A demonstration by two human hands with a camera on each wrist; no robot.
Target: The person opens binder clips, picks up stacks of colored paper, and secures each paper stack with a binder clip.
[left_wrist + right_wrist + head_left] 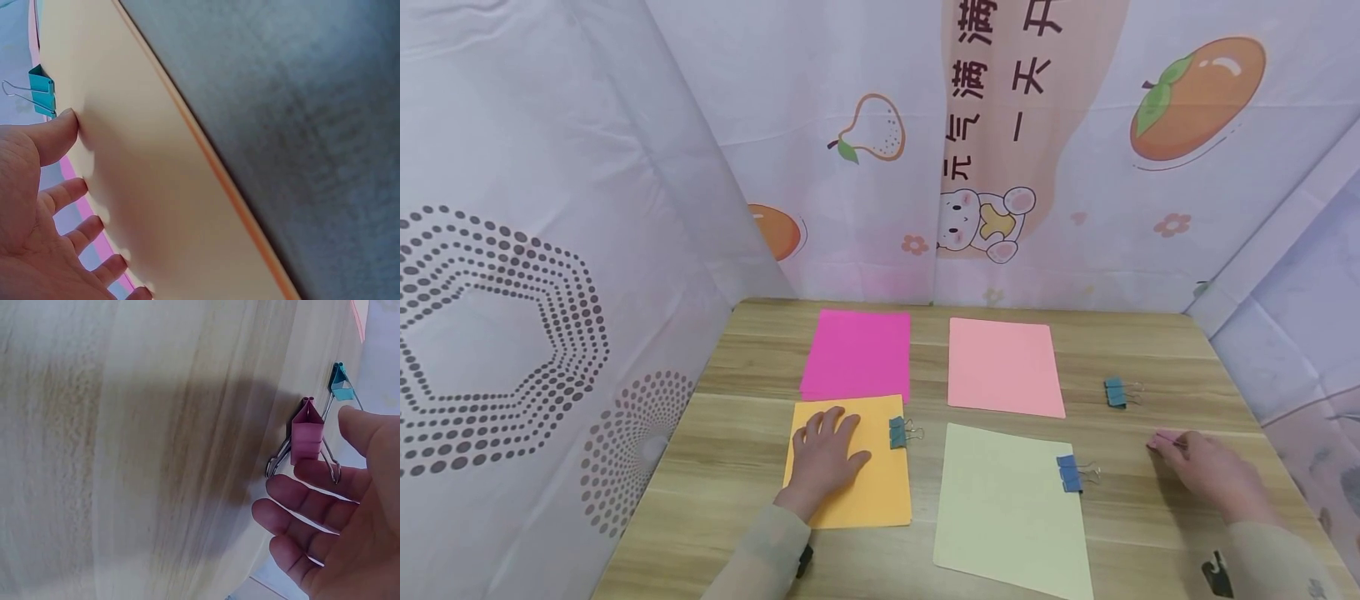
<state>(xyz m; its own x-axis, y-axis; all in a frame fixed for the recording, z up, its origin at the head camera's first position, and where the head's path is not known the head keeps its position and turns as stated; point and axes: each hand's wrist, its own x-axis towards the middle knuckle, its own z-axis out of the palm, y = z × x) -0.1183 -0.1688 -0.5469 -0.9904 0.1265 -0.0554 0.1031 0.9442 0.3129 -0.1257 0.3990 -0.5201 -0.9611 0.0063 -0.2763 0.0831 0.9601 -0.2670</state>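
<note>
My left hand (826, 458) rests with fingers spread on a stack of orange-yellow paper (880, 492). In the left wrist view, its fingertips touch the sheet's surface. A teal binder clip (898, 432) grips that stack's right edge, close to the thumb. Over at the right, my right hand (337, 506) is at a pink binder clip (307, 440) on the table. The index fingertip lies right by the clip's lower end and wire handle, while the thumb stands apart from it, fingers loosely bent.
Behind the orange-yellow stack lies magenta paper (859, 354), with salmon-pink paper (1003, 367) beside it. Pale green paper (1007, 508) carries a blue binder clip (1069, 473) on its right edge. A loose teal binder clip (1116, 392) sits beyond my right hand. Printed curtains (850, 233) border the wooden table (752, 350).
</note>
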